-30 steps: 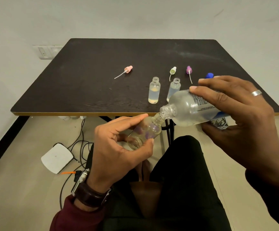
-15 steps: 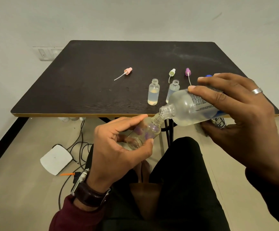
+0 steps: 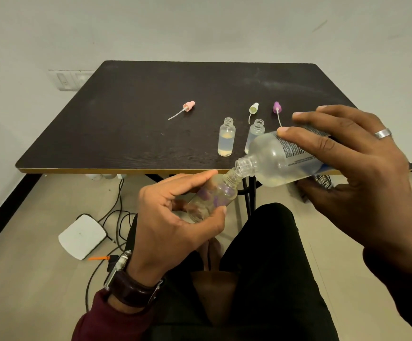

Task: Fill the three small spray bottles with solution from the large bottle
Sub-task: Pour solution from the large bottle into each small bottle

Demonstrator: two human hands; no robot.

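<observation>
Pouring is the step in hand: the right hand point(image 3: 362, 173) wraps its fingers and thumb around the large bottle point(image 3: 281, 161), tipped nearly flat with its open neck lowered onto the mouth of a small spray bottle point(image 3: 212, 196). The left hand point(image 3: 175, 225) grips that small bottle between thumb and curled fingers, tilting it up toward the large bottle's neck; the two mouths touch or nearly touch. Both bottles are held off the front edge of the table point(image 3: 126, 134), over the person's lap. Only a shallow pool of solution shows in the large bottle's lower side, and whether any stream is running I cannot tell.

Behind the large bottle's neck, two more small bottles stand upright and uncapped on the table: one point(image 3: 226, 140) holding pale liquid, the other point(image 3: 255, 134) partly hidden, its level unclear. Beyond them lie a green-white sprayer top point(image 3: 253, 109) and a purple one point(image 3: 276, 107); a pink one point(image 3: 189, 106) lies well to their left.

By my reading this is the last bottle to fill. Next comes steadying the mouths together, tipping the large bottle further as its level drops, then levelling it before the small one overflows.
</observation>
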